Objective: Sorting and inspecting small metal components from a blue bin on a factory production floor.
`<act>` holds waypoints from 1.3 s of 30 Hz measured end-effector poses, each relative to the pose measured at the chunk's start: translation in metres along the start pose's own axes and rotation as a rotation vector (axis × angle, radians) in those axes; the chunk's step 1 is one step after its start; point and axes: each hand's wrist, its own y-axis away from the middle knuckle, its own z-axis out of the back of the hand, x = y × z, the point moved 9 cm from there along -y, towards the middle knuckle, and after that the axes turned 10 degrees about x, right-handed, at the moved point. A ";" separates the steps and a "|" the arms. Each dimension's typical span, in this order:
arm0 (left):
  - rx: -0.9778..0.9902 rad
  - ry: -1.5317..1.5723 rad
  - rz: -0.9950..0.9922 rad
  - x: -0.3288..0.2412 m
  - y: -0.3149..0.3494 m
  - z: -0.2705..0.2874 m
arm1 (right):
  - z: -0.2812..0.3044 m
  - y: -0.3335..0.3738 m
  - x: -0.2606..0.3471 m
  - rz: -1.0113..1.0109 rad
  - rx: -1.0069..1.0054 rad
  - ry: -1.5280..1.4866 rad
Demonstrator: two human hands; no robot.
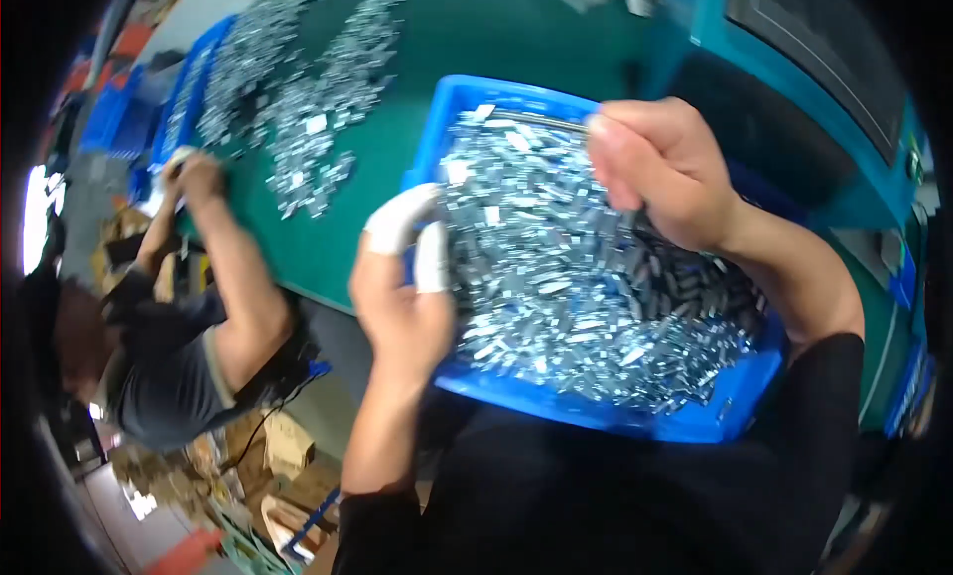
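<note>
A blue plastic bin (586, 412) in front of me holds a heap of small shiny metal pieces (556, 267). My right hand (665, 168) is closed around a thin metal rod (541, 121), which points left over the far part of the bin. By the bin's left wall is my left hand (402, 277), with white coverings on its thumb and forefinger. A gap shows between those two fingers, and I see nothing held between them. Its other fingers are mostly hidden.
A co-worker (189, 347) sits at the left, hands together near a second blue bin (189, 98). More metal pieces (318, 128) lie spread on the green table (516, 29). A teal machine (794, 108) stands at the far right. Cardboard boxes (288, 446) lie below left.
</note>
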 end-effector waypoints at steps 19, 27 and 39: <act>0.828 0.122 -0.477 -0.107 0.060 -0.125 | -0.012 0.014 -0.024 -0.165 0.081 0.007; 0.345 0.010 -0.406 -0.055 0.040 -0.027 | -0.019 0.025 -0.042 -0.174 0.144 -0.022; -0.149 -0.476 0.073 0.078 0.034 0.123 | -0.026 0.009 -0.034 -0.190 0.212 0.015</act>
